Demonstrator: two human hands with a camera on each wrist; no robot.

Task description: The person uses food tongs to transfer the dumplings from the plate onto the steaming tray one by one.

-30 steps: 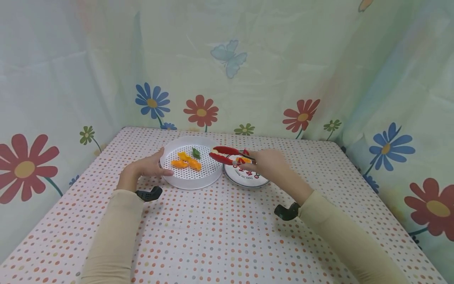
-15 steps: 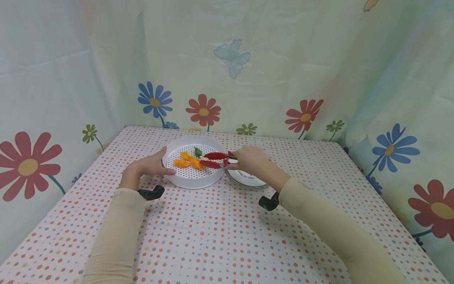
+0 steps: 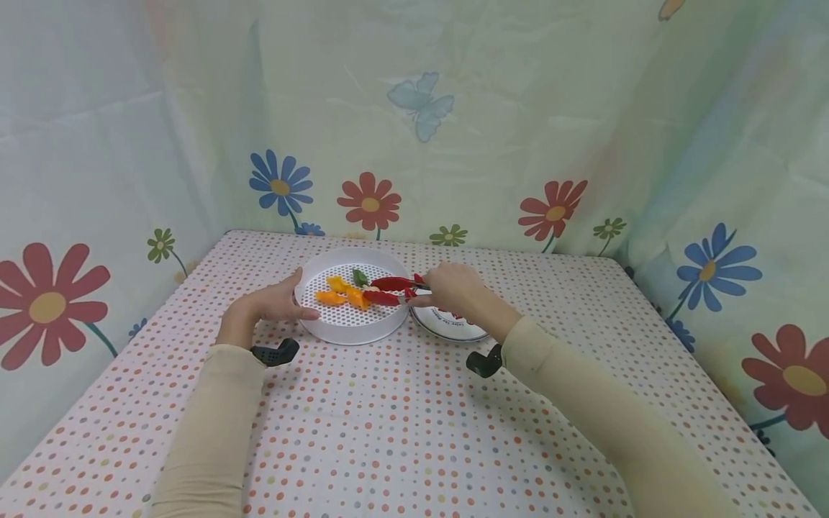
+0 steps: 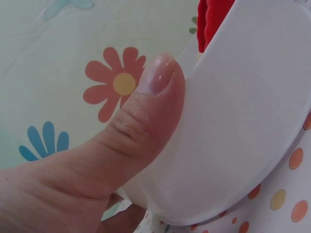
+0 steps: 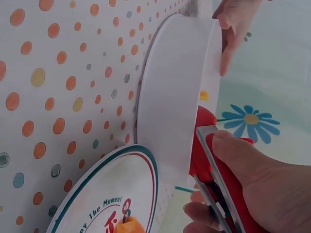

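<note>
My left hand (image 3: 280,301) holds the left side of a round white perforated basket (image 3: 352,334). Its thumb lies against the outer wall in the left wrist view; most of its fingers are hidden there. My right hand (image 3: 453,291) grips tongs (image 5: 201,150) with red ends and metal handles. The tongs reach over the basket's right rim, their tips low inside. At the tips shows a small pale piece, too small to identify. Several yellow-orange pieces (image 3: 330,297) and a dark green piece (image 3: 360,277) lie on the basket's perforated floor.
Against the basket's right side sits a white plate (image 3: 453,327) with a dark rim and red print. An orange piece (image 5: 129,227) lies on it in the right wrist view. The dotted tablecloth (image 3: 363,432) covers the table; a flowered curtain (image 3: 486,165) hangs behind.
My right hand has moved left from above the plate, bringing the tongs over the rim and down into the basket. The left hand has stayed at the basket's side.
</note>
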